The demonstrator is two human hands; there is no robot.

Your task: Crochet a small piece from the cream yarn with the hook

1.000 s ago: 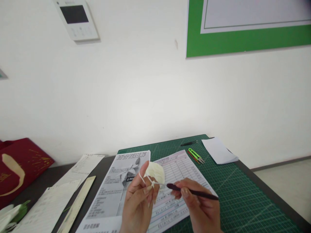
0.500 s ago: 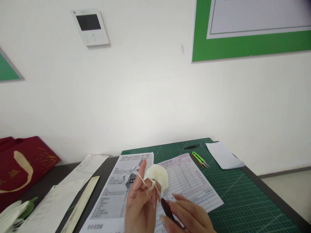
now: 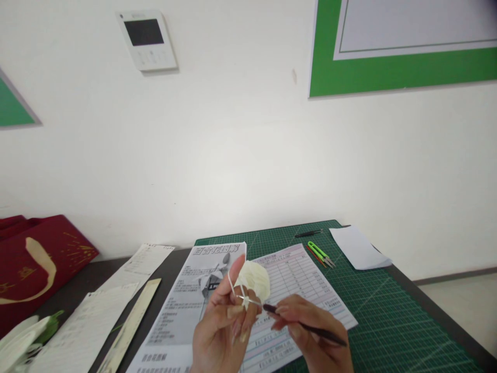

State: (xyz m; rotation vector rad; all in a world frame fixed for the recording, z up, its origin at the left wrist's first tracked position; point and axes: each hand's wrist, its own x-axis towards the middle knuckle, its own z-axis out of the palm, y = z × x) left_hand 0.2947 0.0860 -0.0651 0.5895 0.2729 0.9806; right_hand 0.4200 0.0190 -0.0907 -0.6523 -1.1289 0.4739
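My left hand (image 3: 227, 321) pinches a small piece of white crochet (image 3: 246, 301) between thumb and fingers, its index finger raised with white yarn looped round it. In my right hand (image 3: 310, 331) is a crochet hook with a dark brown handle (image 3: 324, 332), held like a pen. The hook's thin metal shaft reaches left to the stitches at my left fingertips. Just behind my left fingers lies a ball of cream yarn (image 3: 256, 277), partly hidden by them. Beneath both hands are printed sheets, one a pattern page (image 3: 174, 311), the other a table form (image 3: 306, 280).
On the green cutting mat (image 3: 392, 305) lie green thread snips (image 3: 319, 252), black tweezers (image 3: 308, 233) and white paper (image 3: 359, 248). To the left are a ruler (image 3: 130, 326), handwritten sheets (image 3: 87, 321), a white flower (image 3: 23, 336) and a red bag (image 3: 42, 264). A wall stands behind.
The hook has swung from steeply slanted to nearly level, its shaft now across the stitches. My right hand has shifted right and turned. My left index finger has moved slightly right.
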